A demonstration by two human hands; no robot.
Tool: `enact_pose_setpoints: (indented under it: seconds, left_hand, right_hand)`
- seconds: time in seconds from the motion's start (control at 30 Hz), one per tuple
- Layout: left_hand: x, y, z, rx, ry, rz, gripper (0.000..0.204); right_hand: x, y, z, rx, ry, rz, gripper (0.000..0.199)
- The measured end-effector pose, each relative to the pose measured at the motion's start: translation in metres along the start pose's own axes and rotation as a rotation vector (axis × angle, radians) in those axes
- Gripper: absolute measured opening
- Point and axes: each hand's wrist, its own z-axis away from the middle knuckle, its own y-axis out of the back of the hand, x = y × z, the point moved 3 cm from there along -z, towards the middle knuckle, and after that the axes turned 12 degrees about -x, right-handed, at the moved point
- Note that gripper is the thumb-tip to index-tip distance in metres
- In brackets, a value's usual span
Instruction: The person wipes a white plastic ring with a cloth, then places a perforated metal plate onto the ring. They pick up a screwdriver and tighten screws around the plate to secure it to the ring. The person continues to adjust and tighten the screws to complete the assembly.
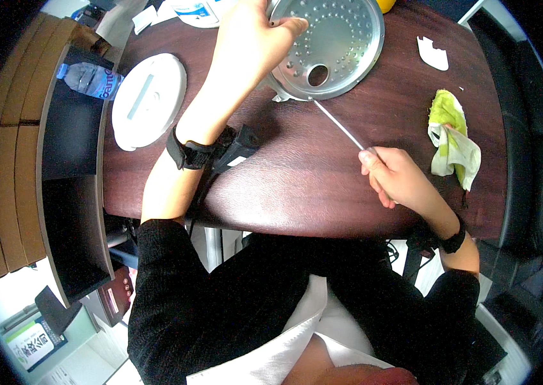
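A round, shiny metal plate, dotted with raised dimples and with a hole near its front edge, is at the far middle of the table. My left hand grips its left rim, fingers closed; part of the grip is hidden at the top edge. In my closed right hand is a screwdriver with a thin metal shaft; its handle is hidden in the fist. The tip of the shaft meets the plate's near rim beside the hole. A black band with a box-shaped device wraps my left wrist.
On the brown table, a white round lid-like disc lies left and a green-and-white cloth right. A broken white piece sits far right. A water bottle lies beside the table's left edge, near brown boxes.
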Motion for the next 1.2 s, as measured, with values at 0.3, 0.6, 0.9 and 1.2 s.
enact_pose_setpoints:
  seconds: [0.3, 0.6, 0.9, 1.2]
  left_hand:
    - [0.014, 0.001, -0.003, -0.062, 0.130, 0.069, 0.062]
    - [0.009, 0.006, -0.005, -0.126, 0.135, 0.053, 0.068]
    - [0.005, 0.013, -0.011, -0.170, 0.070, 0.037, 0.068]
    - [-0.017, 0.000, -0.011, -0.291, 0.022, 0.489, 0.067]
  right_hand:
    - [0.011, -0.008, -0.003, -0.102, 0.068, -0.353, 0.047]
    - [-0.017, 0.024, 0.019, 0.456, 0.239, 0.551, 0.037]
    - [-0.018, 0.094, -0.007, 0.630, 0.348, 0.032, 0.032]
    - [-0.011, 0.099, -0.028, 0.572, 0.555, -0.473, 0.040]
